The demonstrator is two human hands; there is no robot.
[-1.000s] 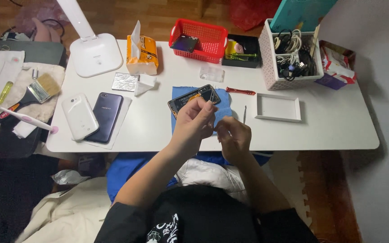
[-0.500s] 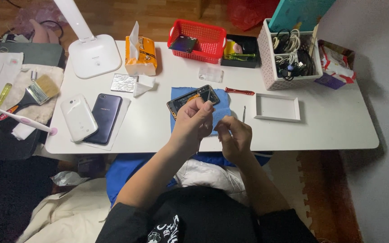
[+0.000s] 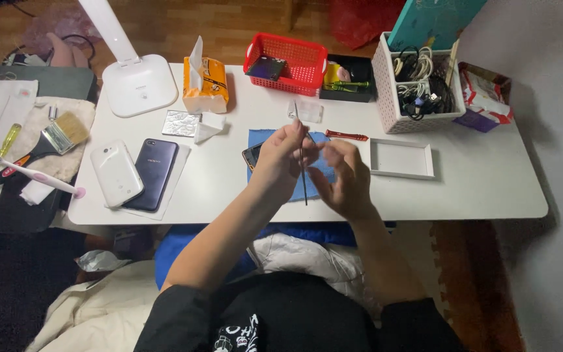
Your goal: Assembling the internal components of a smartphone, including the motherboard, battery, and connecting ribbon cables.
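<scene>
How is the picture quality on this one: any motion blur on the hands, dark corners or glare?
Head view: the right hand is smeared by motion; the left hand, pinching thin tweezers, is sharper. The white table is evenly lit without harsh glare, the floor at lower left sinks into darkness, and the table edges bow slightly from wide-angle distortion.

A white table fills the middle of the frame. On its left part lie a white phone and a dark phone side by side, with a lamp base, a tissue pack and a foil piece above them. In the upper middle stands a red basket, then a black tray and a white organiser; a blue cloth, a red tool and a white frame lie lower.
</scene>
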